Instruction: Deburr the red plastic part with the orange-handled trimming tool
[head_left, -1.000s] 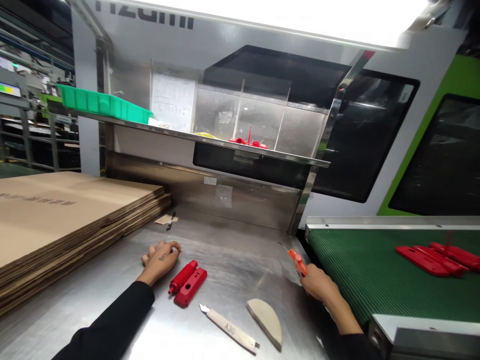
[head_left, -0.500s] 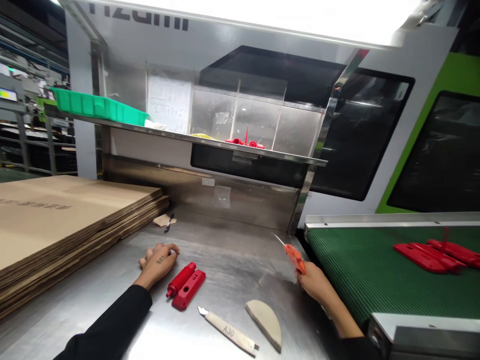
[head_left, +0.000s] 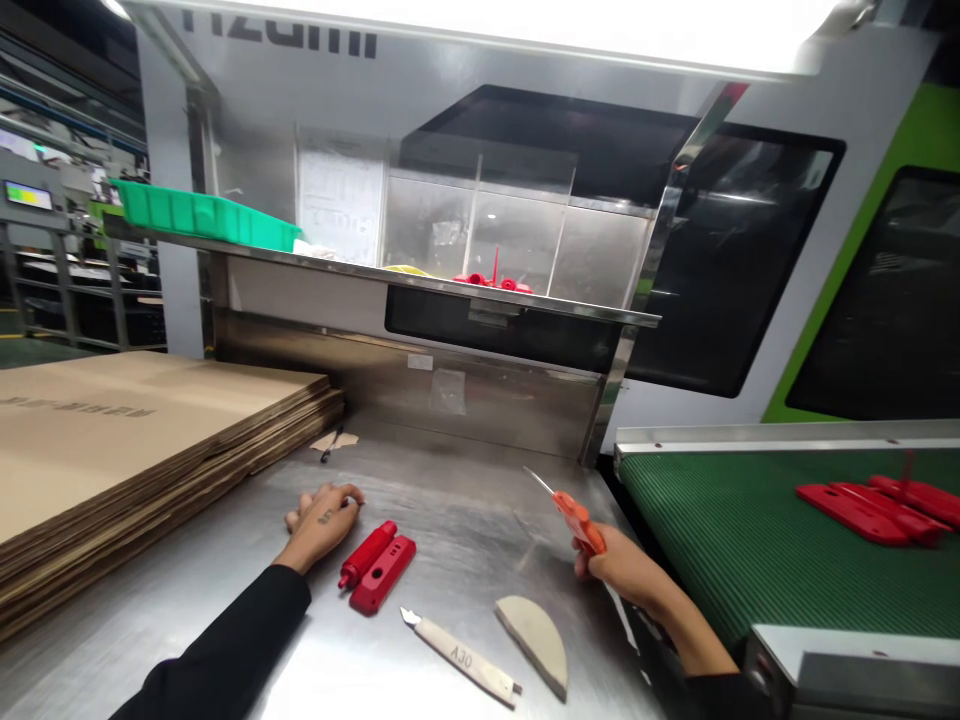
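Observation:
My left hand rests on the steel table with loosely bent fingers and nothing visible in it. Just right of it lie two red plastic parts, a cylinder and a flat plate with a hole, side by side. My right hand is closed around an orange-handled tool with a thin metal tip pointing up and left; its exact kind is unclear. A craft knife marked A30 and a beige half-round pad lie nearer to me.
Stacked cardboard sheets stand at the left. A green conveyor belt on the right carries red molded parts. A shelf crosses the back with a green tray and red pieces. A black pen lies near the cardboard.
My right hand has shifted slightly left with the orange-handled tool, which now tilts lower. The view has moved a little; my left hand stays beside the red parts.

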